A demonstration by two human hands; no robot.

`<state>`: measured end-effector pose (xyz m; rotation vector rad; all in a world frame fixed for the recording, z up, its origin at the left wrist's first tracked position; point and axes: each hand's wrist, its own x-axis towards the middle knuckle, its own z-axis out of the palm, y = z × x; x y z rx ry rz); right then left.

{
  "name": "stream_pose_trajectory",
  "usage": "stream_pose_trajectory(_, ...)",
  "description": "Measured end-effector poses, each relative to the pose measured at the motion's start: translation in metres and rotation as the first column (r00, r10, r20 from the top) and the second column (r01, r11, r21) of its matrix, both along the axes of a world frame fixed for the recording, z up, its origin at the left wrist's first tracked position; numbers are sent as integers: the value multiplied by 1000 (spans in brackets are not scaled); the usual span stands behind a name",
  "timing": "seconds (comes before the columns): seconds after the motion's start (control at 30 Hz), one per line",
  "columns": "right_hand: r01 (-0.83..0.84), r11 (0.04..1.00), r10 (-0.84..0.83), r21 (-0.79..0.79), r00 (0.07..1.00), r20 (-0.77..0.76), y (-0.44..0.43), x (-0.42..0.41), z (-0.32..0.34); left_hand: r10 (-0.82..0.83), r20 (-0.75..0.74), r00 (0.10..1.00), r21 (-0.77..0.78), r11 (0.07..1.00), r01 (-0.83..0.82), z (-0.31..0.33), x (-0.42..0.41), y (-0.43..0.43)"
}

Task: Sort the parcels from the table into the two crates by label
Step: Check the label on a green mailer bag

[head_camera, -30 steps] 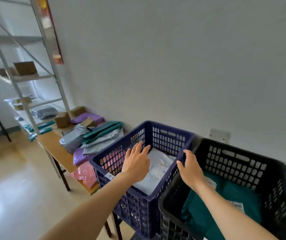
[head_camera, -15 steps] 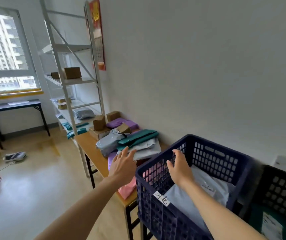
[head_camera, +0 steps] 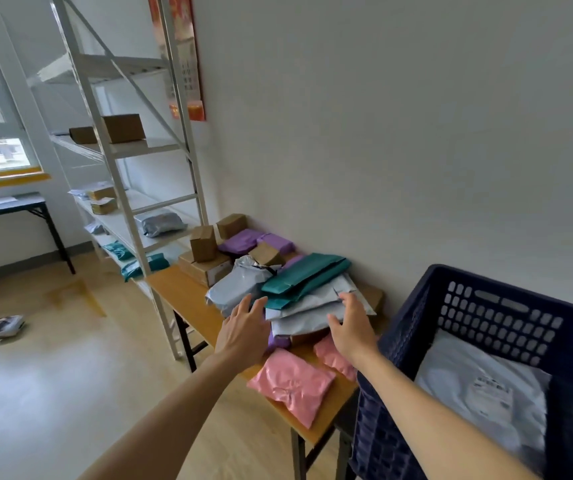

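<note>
Grey plastic parcels [head_camera: 304, 315] lie stacked on the table [head_camera: 181, 294] between the two hands, with a teal parcel [head_camera: 305, 276] on top. The left hand [head_camera: 243, 332] hovers spread-fingered just beside the stack. The right hand [head_camera: 350, 327], fingers relaxed, seems to touch its edge and grips nothing. A blue crate [head_camera: 506, 327] stands to its right.

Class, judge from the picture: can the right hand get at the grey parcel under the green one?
Probably yes. The right hand is open at the grey parcel's near edge, with nothing between. The green parcel lies on top, though, and might slide off.
</note>
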<state>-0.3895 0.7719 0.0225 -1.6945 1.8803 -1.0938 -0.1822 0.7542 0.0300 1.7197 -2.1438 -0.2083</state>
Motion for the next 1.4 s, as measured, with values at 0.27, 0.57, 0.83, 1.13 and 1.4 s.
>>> stream_pose_trajectory(0.27, 48, 996, -49, 78, 999, 4, -75, 36, -27, -22, -19, 1000, 35, 999, 23, -33, 47, -70)
stream_pose_trajectory(0.57, 150, 975, -149, 162, 989, -18, -177, 37, -68, -88, 49, 995, 130, 988, 81, -66, 62, -185)
stream_pose_trajectory(0.83, 217, 945, -223, 246, 975, -4, -253, 40, -91, -199, 17, 980, 190, 963, 192, -86, 57, -279)
stream_pose_trajectory(1.13, 320, 895, -348, 310, 937, 36, -308, 54, -108, -392, -23, 920, 257, 887, 384, -111, 38, -364)
stream_pose_trajectory(1.4, 497, 785, -563, 369, 822, 91, -357, 69, -118, -610, -58, 790, 320, 738, 594, -121, 26, -446)
